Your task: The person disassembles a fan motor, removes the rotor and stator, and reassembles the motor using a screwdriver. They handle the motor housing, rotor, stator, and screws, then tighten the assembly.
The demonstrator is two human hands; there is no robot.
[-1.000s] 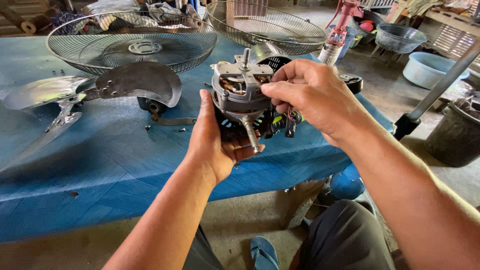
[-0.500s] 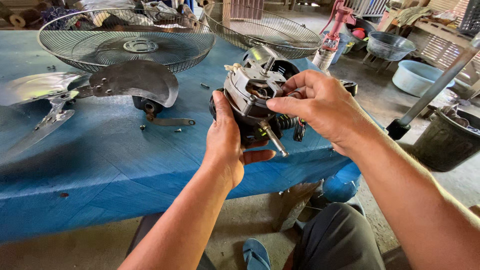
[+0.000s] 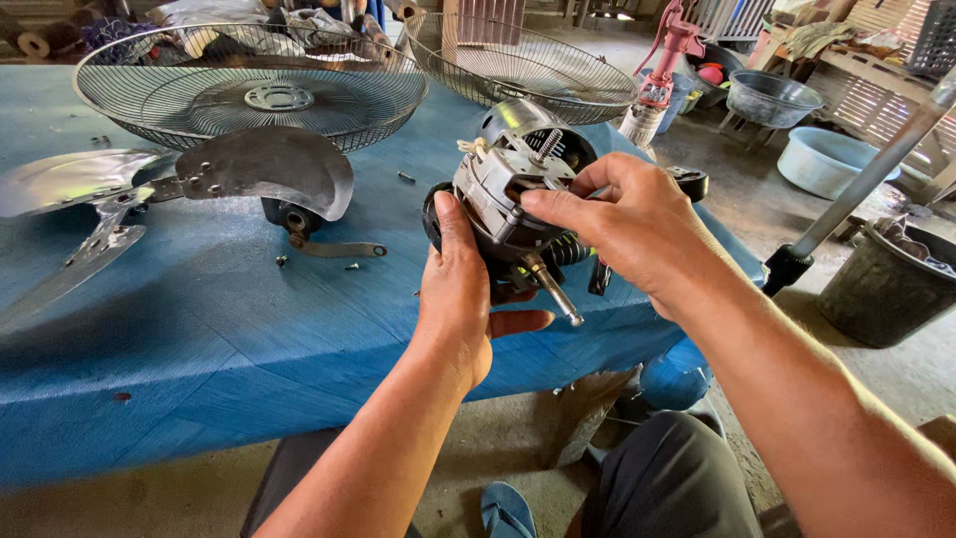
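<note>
Fingers: on my left hand (image 3: 460, 299) they wrap under and around the grey metal fan motor with its bare steel shaft (image 3: 513, 199), thumb up along its near side — a firm grasp. On my right hand (image 3: 622, 224) the fingers (image 3: 546, 202) pinch at the motor's upper front face, closed on its edge.

Motor: I hold it in the air just above the near right part of the blue worktop (image 3: 199, 329), tilted so the shaft points down toward me. Coloured wires hang from its underside between my two hands.

Left of the motor: a dull metal fan blade assembly with broad curved blades (image 3: 249, 169) lies flat on the worktop, well apart from my hands. A few small loose screws (image 3: 352, 266) lie near it, beside a flat metal strip.

Far side: two round wire fan guards — a wide one (image 3: 249, 85) behind the blades and a second (image 3: 523, 60) behind the motor — rest on the worktop's far edge.

Right of the worktop: a slanted grey metal pole (image 3: 866, 174) stands on the concrete floor, a dark bucket (image 3: 881, 289) just beside it.
</note>
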